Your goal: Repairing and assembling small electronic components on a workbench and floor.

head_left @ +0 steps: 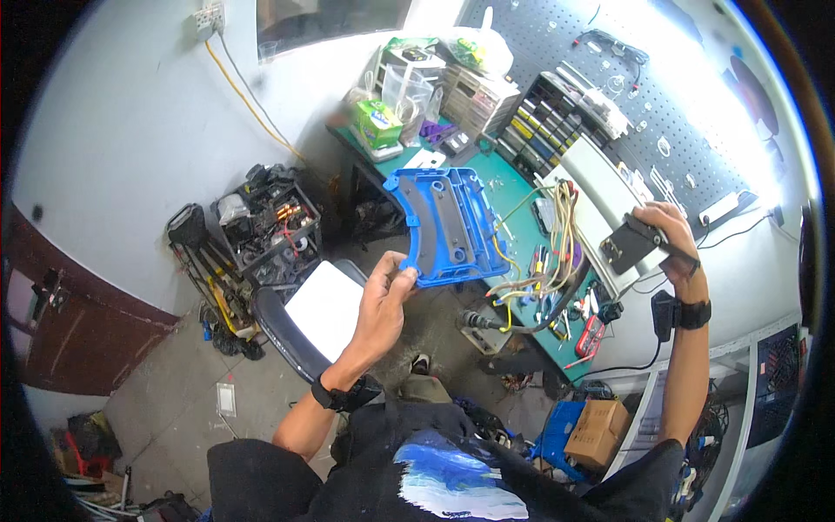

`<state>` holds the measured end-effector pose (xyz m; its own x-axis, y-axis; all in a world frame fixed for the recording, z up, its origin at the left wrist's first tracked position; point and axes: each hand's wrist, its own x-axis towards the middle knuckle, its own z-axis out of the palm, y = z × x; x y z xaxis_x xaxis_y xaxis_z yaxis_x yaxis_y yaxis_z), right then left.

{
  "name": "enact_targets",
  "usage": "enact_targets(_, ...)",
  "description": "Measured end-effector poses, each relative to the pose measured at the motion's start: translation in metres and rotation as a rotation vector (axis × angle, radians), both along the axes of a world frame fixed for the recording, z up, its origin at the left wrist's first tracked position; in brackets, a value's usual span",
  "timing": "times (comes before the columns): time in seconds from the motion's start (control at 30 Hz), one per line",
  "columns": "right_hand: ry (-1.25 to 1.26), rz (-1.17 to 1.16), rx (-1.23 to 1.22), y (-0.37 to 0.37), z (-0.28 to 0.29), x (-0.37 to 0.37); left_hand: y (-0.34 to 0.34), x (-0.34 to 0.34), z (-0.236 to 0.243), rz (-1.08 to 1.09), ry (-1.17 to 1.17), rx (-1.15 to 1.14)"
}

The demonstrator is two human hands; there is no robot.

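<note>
Out over the near edge of the workbench, my left hand (387,291) pinches a blue plastic cover (478,207) by its lower left corner. Its inner side shows, with a dark curved pad, ribs and round holes. On the right, my right hand (668,233) is closed round the dark end block (628,245) of a long light grey housing (594,178). Whether block and housing are one piece, I cannot tell. A bundle of loose wires (564,217) hangs beside the housing, and a thick black cable with a round connector (474,320) reaches toward the bench's near edge.
On the green bench mat (507,178) stand parts drawers (544,113), a green box (377,123) and scattered hand tools, including a red tool (591,335). A black stool with a white sheet (323,306) is at left, near crates of parts (270,213). A cardboard box (598,431) sits low right.
</note>
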<state>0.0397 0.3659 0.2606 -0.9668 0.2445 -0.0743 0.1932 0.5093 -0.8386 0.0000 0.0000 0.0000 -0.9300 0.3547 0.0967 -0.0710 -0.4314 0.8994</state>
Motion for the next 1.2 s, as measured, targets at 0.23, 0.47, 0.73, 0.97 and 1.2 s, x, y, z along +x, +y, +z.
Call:
enact_targets(0.23,0.363,0.427,0.527,0.079,0.037,-0.065,0.061,-0.057,0.047,0.064,0.115,0.204)
enact_targets(0.47,0.461,0.414,0.735,0.144,0.043,-0.135,0.151,-0.119,0.061,0.099,0.155,0.211)
enact_targets(0.73,0.128,0.343,0.226,0.218,0.006,-0.235,0.249,-0.170,0.029,0.243,0.133,0.088)
enact_targets(0.97,0.222,0.506,0.341,0.271,-0.042,-0.299,0.303,-0.196,-0.008,0.318,0.121,0.005)
enact_targets(1.2,0.345,0.535,0.367,0.276,-0.112,-0.302,0.322,-0.205,-0.058,0.311,0.034,-0.062)
